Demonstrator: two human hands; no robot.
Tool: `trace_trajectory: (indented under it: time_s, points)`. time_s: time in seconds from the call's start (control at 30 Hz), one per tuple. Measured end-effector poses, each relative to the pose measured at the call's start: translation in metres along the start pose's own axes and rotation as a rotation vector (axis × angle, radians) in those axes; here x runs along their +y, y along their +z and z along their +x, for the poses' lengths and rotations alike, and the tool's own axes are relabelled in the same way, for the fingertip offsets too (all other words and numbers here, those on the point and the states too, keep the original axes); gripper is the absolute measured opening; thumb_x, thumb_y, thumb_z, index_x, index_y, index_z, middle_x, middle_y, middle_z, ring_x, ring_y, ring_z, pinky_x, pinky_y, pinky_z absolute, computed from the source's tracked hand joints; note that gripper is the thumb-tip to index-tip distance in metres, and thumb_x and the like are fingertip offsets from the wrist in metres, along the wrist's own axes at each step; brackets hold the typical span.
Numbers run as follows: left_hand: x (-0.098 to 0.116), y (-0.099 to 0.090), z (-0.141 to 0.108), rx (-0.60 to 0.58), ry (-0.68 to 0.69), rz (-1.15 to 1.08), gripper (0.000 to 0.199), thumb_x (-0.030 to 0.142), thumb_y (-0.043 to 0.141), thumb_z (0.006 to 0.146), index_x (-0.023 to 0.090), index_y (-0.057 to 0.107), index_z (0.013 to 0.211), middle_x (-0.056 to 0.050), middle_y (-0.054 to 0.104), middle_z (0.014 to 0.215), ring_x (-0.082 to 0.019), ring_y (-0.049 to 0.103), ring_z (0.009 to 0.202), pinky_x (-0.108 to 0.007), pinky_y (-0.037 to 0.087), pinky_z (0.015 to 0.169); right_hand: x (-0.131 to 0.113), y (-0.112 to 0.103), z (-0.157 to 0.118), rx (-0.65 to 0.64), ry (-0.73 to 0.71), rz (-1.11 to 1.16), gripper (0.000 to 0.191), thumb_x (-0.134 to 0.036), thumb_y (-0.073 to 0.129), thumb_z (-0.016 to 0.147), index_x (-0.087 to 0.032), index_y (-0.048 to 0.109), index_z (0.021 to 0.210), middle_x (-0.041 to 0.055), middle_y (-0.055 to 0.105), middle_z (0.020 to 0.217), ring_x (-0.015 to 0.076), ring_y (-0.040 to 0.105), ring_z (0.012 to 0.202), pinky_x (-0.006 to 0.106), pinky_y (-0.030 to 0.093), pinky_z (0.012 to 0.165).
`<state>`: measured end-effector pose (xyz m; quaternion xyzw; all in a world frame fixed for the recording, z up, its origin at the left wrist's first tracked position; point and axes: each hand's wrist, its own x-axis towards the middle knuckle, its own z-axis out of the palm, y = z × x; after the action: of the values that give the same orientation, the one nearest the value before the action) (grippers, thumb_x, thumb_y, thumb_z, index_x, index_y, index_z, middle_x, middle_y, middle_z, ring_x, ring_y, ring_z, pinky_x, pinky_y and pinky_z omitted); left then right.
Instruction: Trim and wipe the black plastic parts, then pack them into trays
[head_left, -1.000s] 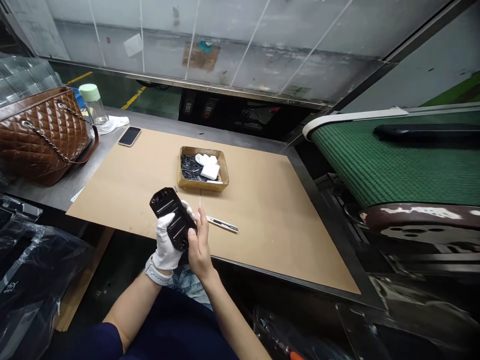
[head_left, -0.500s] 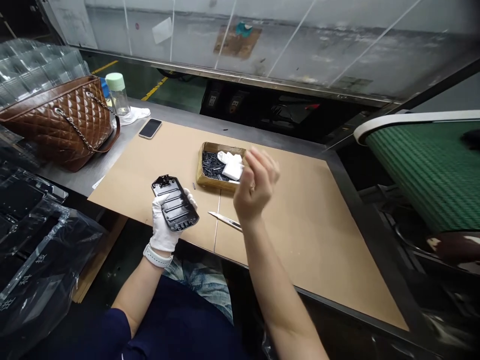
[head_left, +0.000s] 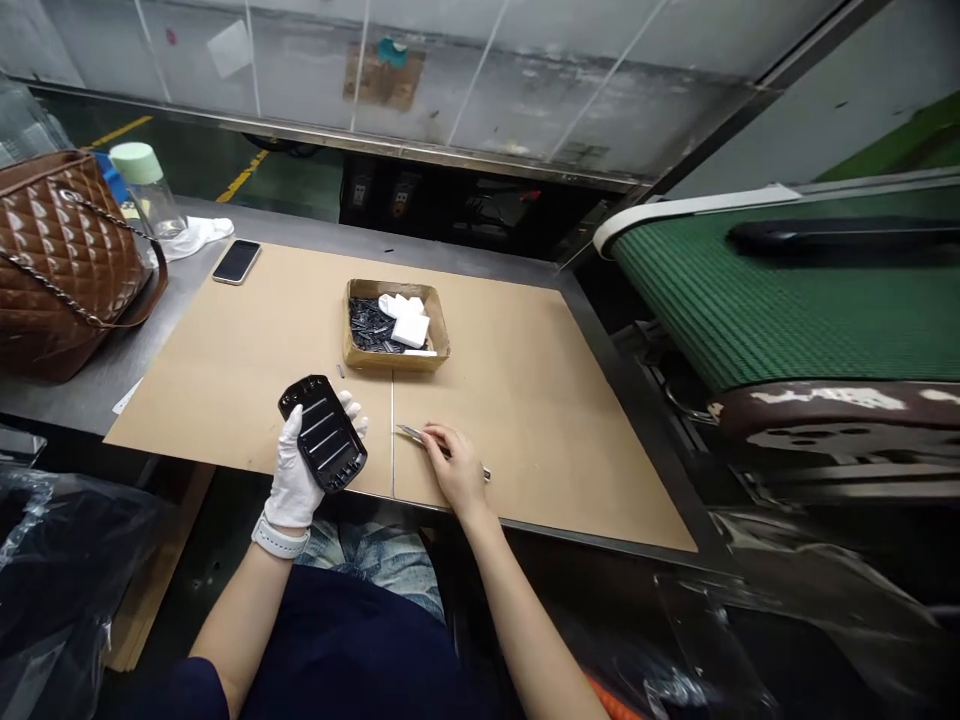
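Observation:
My left hand (head_left: 294, 472), in a white glove, is shut on a flat black plastic moulded part (head_left: 324, 434) with slotted ribs, held up just above the sheet's front edge. My bare right hand (head_left: 454, 465) is closed on a metal snap-off utility knife (head_left: 411, 433), whose middle it hides. Behind them stands a shallow cardboard tray (head_left: 361, 330) holding loose small black pieces (head_left: 369, 325) and white foam blocks (head_left: 410, 325). A tiny dark piece (head_left: 340, 371) lies on the sheet just in front of the tray.
Two brown cardboard sheets (head_left: 510, 420) meeting at a seam cover the steel table. Further left are a phone (head_left: 236, 261), a quilted brown handbag (head_left: 64, 270), a bottle (head_left: 142, 190) and a white cloth (head_left: 196, 238). A green conveyor belt (head_left: 780, 300) runs at right; black plastic bags (head_left: 52, 540) lie at lower left.
My right hand has come down from above the tray onto the knife. The view has shifted, and my left hand still has the black part, now turned a little.

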<state>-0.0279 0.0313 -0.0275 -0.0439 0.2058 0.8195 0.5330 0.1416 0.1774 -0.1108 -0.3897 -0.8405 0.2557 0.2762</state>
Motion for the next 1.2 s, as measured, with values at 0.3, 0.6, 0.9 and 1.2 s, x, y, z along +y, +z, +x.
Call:
trace_trajectory:
  time_s: [0.3,0.6,0.9,1.2]
  points:
    - [-0.03,0.005,-0.021,0.046,-0.03,0.032,0.044,0.048,0.053,0.084,0.015,0.064,0.112,-0.009,0.069,0.106,-0.022,0.065,0.098,-0.041,0.043,0.101,-0.018,-0.021,-0.011,0.018,0.012,0.079,0.045,-0.055,0.044,0.087,-0.018,0.065,0.101,0.0132,0.07,0.096,0.027,0.067,0.088,0.045,0.054,0.079]
    - [-0.064,0.002,-0.045,-0.033,-0.065,0.069,0.058,0.061,0.066,0.067,0.019,0.069,0.106,-0.007,0.064,0.121,-0.03,0.047,0.125,-0.04,0.036,0.109,-0.134,-0.045,-0.044,-0.008,-0.094,0.461,0.038,-0.018,0.056,0.087,-0.031,0.058,0.123,0.0007,0.065,0.12,0.0181,0.06,0.112,0.03,0.051,0.095]
    - [-0.069,0.014,-0.051,0.021,-0.055,0.015,0.054,0.057,0.072,0.06,0.02,0.071,0.1,-0.007,0.063,0.12,-0.032,0.041,0.13,-0.045,0.03,0.112,-0.133,-0.036,-0.046,-0.007,-0.12,0.409,0.036,-0.017,0.056,0.088,-0.028,0.06,0.122,0.0025,0.067,0.114,0.0191,0.061,0.109,0.032,0.051,0.095]
    - [-0.067,0.013,-0.05,0.099,-0.1,0.074,0.054,0.055,0.074,0.059,0.018,0.069,0.098,-0.008,0.063,0.117,-0.032,0.04,0.131,-0.043,0.032,0.112,-0.124,-0.04,-0.046,-0.146,-0.07,0.451,0.032,-0.024,0.055,0.089,-0.026,0.059,0.12,0.0042,0.07,0.104,0.0177,0.067,0.092,0.03,0.056,0.083]
